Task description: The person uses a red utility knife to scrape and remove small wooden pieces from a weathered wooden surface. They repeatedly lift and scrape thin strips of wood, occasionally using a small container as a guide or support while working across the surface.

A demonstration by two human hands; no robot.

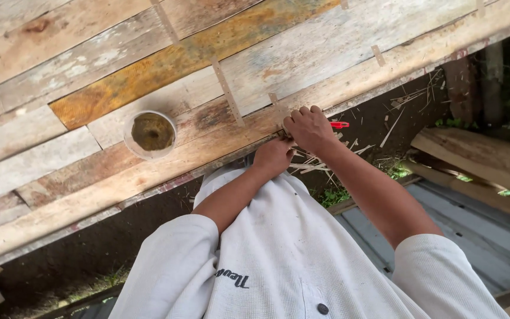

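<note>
— Hands first: where are they seen, measured from the worktop (pixel 149 65) edge?

— Both are placed right at that edge, close together. The right hand (pixel 309 128) is laid knuckles-up on the edge plank, its fingers curled tightly under. The left hand (pixel 273 157) is set just below the edge and slightly nearer the body, closed into a fist, almost touching the right.

— Is anything gripped?

— A red tool (pixel 339 124) is seen poking out beside the right hand, just off the worktop edge. Only its tip is shown, so its kind cannot be told, and whether it is actually held by that hand cannot be told either. What the left fist is closed around is hidden.

— What else is carried by the worktop?

— A round cup (pixel 151 133) with murky brownish contents is stood near the edge, well to the side of the left hand. Thin slats (pixel 226 90) are laid across the weathered planks, one ending close to the right hand's knuckles.

— And beyond the edge?

— Pale splinters (pixel 317 160) are scattered on dark ground beneath the hands. Loose planks (pixel 479 156) are stacked further out from the edge, and grey sheeting (pixel 479 236) is spread below them. A white shirt (pixel 278 254) is worn, its sleeves pushed above the elbows.
</note>
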